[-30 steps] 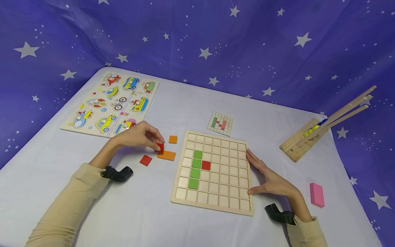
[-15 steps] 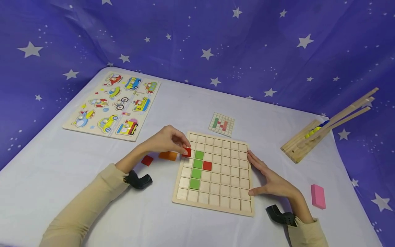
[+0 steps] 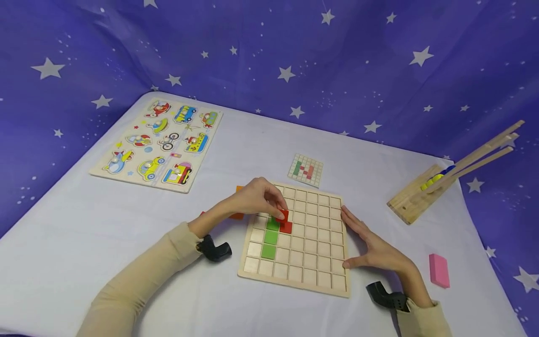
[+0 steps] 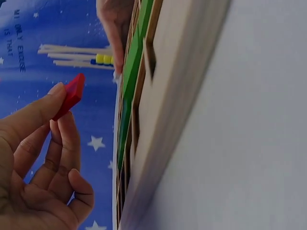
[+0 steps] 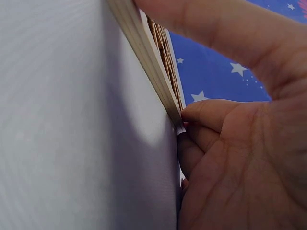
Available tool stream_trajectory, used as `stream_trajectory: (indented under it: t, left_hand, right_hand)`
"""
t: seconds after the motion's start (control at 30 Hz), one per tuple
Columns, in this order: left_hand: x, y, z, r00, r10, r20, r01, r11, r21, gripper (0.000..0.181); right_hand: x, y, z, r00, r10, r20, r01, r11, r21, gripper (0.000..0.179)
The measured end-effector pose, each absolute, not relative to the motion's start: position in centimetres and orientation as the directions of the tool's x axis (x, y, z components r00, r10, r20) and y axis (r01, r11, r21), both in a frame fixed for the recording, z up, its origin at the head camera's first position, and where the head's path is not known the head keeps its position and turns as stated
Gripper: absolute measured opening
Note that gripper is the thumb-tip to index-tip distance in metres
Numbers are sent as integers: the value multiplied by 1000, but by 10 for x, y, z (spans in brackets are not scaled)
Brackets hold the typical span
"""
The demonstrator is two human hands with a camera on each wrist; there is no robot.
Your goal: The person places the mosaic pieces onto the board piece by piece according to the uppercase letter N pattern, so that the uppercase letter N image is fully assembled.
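Note:
My left hand (image 3: pixel 257 199) is over the upper left part of a wooden grid board (image 3: pixel 311 242) and pinches a red square tile (image 3: pixel 283 215) between thumb and fingers. In the left wrist view, the pinched tile (image 4: pixel 72 97) is tilted and raised off the board. Just below it lies another red tile (image 3: pixel 286 228) in a cell. Left of that is a column of green tiles (image 3: pixel 270 237), its top partly hidden by the hand. At the board's right edge, my right hand (image 3: pixel 375 250) touches the frame with extended thumb and fingers; the right wrist view shows the wooden edge (image 5: pixel 153 67) against them.
A small pattern card (image 3: pixel 305 169) lies behind the board. Orange tiles (image 3: pixel 237 216) and a sliver of red show beside the left forearm. A vehicle puzzle (image 3: pixel 157 145) lies far left. To the right are a wooden bead stand (image 3: pixel 410 201) and a pink block (image 3: pixel 439 270).
My left hand has carried the red tile from the loose tiles rightward, across the board's left edge, to above the grid. The right hand has stayed at the board's edge.

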State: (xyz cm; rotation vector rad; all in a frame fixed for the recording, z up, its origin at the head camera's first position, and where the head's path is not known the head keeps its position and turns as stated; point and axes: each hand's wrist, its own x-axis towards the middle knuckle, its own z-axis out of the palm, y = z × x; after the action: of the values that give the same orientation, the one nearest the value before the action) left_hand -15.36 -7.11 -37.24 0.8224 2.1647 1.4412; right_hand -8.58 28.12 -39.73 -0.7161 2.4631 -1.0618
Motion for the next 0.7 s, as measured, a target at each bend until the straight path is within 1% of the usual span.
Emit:
stream_trajectory:
  t: [0.37, 0.7]
  left_hand:
    - [-142, -45, -376, -710, 703, -39, 248, 301, 921, 11]
    - [-136, -40, -373, -703, 709, -51, 277, 339, 899, 12]
  right_hand:
    - [-86, 282, -398, -803, -582, -129, -306, 588, -749, 117]
    - [-86, 280, -396, -809, -573, -130, -284, 576, -767, 117]
